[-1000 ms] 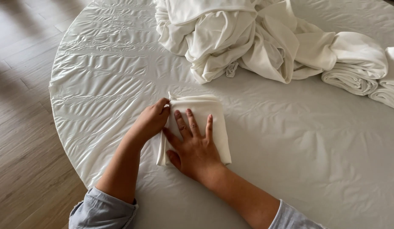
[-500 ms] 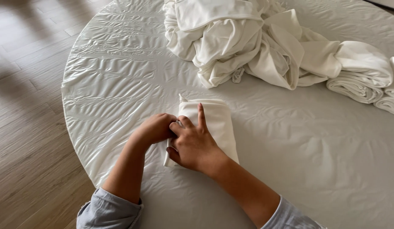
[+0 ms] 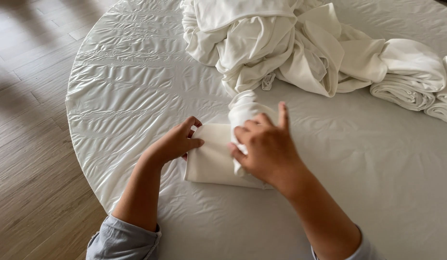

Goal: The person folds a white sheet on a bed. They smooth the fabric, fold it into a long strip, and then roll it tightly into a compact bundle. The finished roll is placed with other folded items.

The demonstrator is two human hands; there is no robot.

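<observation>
White folded cloth napkin [image 3: 209,156], near edge of the round white-covered table [image 3: 136,86]. Our left hand [image 3: 173,143] pins its left edge, fingers bent; our right hand [image 3: 266,149] grips its rolled end. Risk, we judge: roll loosens if grip slackens. Beyond it: heap of crumpled white linen [image 3: 271,43].

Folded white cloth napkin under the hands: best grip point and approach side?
Grip the folded white cloth napkin at its left edge, coming from the left, where the left hand already pins it. That part lies flat on the white-covered round table; the right hand is rolling the right part up.
</observation>
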